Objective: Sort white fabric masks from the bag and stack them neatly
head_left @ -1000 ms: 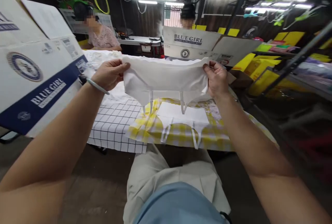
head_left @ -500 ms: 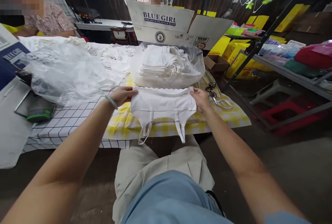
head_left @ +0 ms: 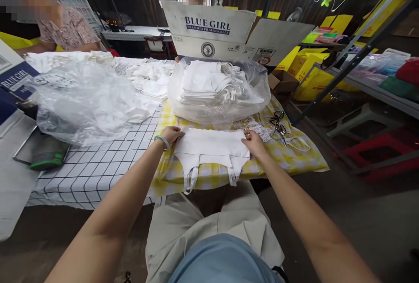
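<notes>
A white strappy garment (head_left: pixel 212 148) lies flat on the yellow checked cloth (head_left: pixel 294 160) at the table's near edge, its straps hanging over the front. My left hand (head_left: pixel 170 135) pinches its upper left corner. My right hand (head_left: pixel 253 139) pinches its upper right corner. Just behind sits a clear plastic bag (head_left: pixel 218 86) holding a stack of folded white garments.
A crumpled clear bag (head_left: pixel 88 99) and loose white garments cover the left of the black-grid cloth (head_left: pixel 94 169). Scissors (head_left: pixel 279 122) lie right of the garment. Blue Girl cartons (head_left: pixel 209 32) stand behind; a person (head_left: pixel 62 29) sits far left. Shelving and stools stand on the right.
The garment went from being held up in the air to lying flat on the yellow cloth, both hands lowering with it. My view dropped toward the table.
</notes>
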A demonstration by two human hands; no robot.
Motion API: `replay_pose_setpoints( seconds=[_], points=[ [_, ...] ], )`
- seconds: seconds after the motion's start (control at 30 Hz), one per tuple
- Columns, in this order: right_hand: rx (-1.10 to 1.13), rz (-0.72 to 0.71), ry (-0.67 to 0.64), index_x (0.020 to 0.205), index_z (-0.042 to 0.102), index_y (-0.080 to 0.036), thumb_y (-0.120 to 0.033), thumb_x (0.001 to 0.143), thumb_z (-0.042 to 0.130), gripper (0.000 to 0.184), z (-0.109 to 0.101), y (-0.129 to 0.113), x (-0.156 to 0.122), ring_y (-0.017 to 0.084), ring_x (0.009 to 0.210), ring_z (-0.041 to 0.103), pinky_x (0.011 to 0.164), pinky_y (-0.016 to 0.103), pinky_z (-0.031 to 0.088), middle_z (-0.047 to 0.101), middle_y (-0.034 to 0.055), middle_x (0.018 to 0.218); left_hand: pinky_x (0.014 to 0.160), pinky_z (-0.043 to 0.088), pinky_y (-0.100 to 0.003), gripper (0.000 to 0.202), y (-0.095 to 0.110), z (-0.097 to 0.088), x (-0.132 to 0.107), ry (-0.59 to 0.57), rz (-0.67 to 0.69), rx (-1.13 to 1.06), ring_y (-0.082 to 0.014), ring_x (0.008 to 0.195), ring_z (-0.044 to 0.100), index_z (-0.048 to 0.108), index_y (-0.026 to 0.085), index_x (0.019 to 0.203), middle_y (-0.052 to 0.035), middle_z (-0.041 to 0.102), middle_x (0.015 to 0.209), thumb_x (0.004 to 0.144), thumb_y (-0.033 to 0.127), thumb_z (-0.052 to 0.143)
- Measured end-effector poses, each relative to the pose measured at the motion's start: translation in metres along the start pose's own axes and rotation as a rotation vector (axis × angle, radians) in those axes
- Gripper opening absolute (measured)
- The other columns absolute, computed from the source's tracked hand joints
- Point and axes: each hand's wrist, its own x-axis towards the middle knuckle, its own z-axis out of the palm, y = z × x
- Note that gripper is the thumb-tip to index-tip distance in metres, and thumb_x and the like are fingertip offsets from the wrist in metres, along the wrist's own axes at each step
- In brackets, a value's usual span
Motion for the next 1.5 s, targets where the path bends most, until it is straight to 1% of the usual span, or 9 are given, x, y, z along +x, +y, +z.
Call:
replay_pose_setpoints(
  seconds=[0.2, 0.33, 0.47, 0.67, 0.9, 1.07, 1.23, 1.37, 1.5],
  points=[
    [-0.253, -0.038, 0.051, 0.106, 0.060, -0.013, -0.018, 0.075, 0.058, 0.032, 0.004, -0.015, 0.007, 0.017, 0.073, 0.061, 0.073, 0.029, 0.048, 0.066, 0.0041, 0.079, 0.050, 0.039, -0.027, 0.014, 0.014, 0.008, 0.005, 0.105, 0.033, 0.230, -0.0145, 0.049, 0.049, 0.061, 0.018, 0.066, 0.0014, 0.052, 0.053, 0.063, 0.027, 0.071],
    [-0.344, -0.061, 0.073, 0.115, 0.059, -0.011, -0.014, 0.080, 0.053, 0.036, 0.005, -0.021, 0.001, 0.022, 0.092, 0.062, 0.087, 0.035, 0.046, 0.067, 0.0126, 0.097, 0.079, 0.047, -0.036, 0.022, 0.018, 0.022, -0.005, 0.212, 0.165, 0.458, -0.0270, 0.093, 0.061, 0.066, 0.016, 0.092, -0.0118, 0.066, 0.096, 0.071, 0.020, 0.064],
    [-0.620, -0.301, 0.098, 0.136, 0.046, -0.012, -0.026, 0.094, 0.037, 0.045, 0.011, -0.025, -0.016, 0.026, 0.131, 0.040, 0.109, 0.042, 0.030, 0.047, 0.0165, 0.140, 0.107, 0.033, -0.044, 0.043, 0.012, 0.039, -0.018, 0.179, 0.520, 0.900, -0.0291, 0.132, 0.039, 0.053, 0.013, 0.129, -0.0159, 0.045, 0.142, 0.088, 0.025, 0.043],
    [-0.833, -0.229, -0.255, 0.151, 0.021, -0.014, -0.055, 0.095, 0.020, 0.069, 0.024, -0.012, -0.025, 0.026, 0.146, 0.013, 0.118, 0.045, 0.010, 0.016, 0.0082, 0.158, 0.116, 0.012, -0.051, 0.072, 0.001, 0.052, -0.031, -0.032, 0.412, 1.063, -0.0287, 0.146, 0.010, 0.021, 0.014, 0.150, -0.0093, 0.015, 0.158, 0.092, 0.056, 0.023],
    [-0.763, -0.478, -0.023, 0.127, 0.057, -0.011, -0.040, 0.092, 0.040, 0.049, 0.035, -0.036, -0.030, 0.033, 0.129, 0.044, 0.110, 0.053, 0.027, 0.054, 0.0173, 0.135, 0.117, 0.015, -0.051, 0.063, -0.006, 0.032, -0.033, 0.059, 0.510, 0.837, -0.0276, 0.143, 0.022, 0.039, 0.014, 0.143, -0.0117, 0.031, 0.153, 0.090, 0.049, 0.038],
    [-0.227, -0.889, -0.189, 0.106, 0.062, -0.020, -0.026, 0.094, 0.042, 0.025, 0.121, -0.164, -0.024, 0.020, 0.100, 0.061, 0.090, 0.034, 0.048, 0.067, 0.0086, 0.104, 0.101, 0.045, -0.035, 0.045, 0.002, -0.036, 0.001, 0.475, 0.476, 0.380, -0.0191, 0.117, 0.057, 0.057, 0.013, 0.125, -0.0136, 0.062, 0.125, 0.094, 0.027, 0.027],
    [-0.480, -0.774, -0.348, 0.117, 0.057, -0.015, -0.016, 0.091, 0.042, 0.029, 0.269, -0.281, 0.058, 0.017, 0.112, 0.054, 0.099, 0.026, 0.040, 0.061, 0.0102, 0.117, 0.112, 0.032, -0.042, 0.045, 0.007, -0.100, 0.056, 0.501, 0.389, 0.465, -0.0245, 0.132, 0.043, 0.055, 0.012, 0.129, -0.0171, 0.052, 0.137, 0.088, 0.021, 0.037],
    [-0.621, -0.699, -0.349, 0.116, 0.054, -0.009, -0.010, 0.086, 0.046, 0.031, 0.357, -0.311, 0.132, 0.024, 0.115, 0.050, 0.096, 0.034, 0.040, 0.056, 0.0192, 0.122, 0.114, 0.011, -0.061, 0.057, -0.009, -0.120, 0.087, 0.320, 0.245, 0.821, -0.0333, 0.144, 0.015, 0.042, 0.020, 0.141, -0.0121, 0.027, 0.154, 0.087, 0.038, 0.044],
    [-0.727, -0.661, -0.359, 0.117, 0.051, -0.008, -0.011, 0.083, 0.051, 0.035, 0.400, -0.311, 0.175, 0.027, 0.114, 0.050, 0.097, 0.039, 0.038, 0.054, 0.0214, 0.122, 0.114, 0.010, -0.059, 0.062, -0.024, -0.140, 0.106, 0.326, 0.211, 0.939, -0.0342, 0.144, 0.016, 0.040, 0.021, 0.143, -0.0126, 0.024, 0.155, 0.086, 0.044, 0.046]
  ],
)
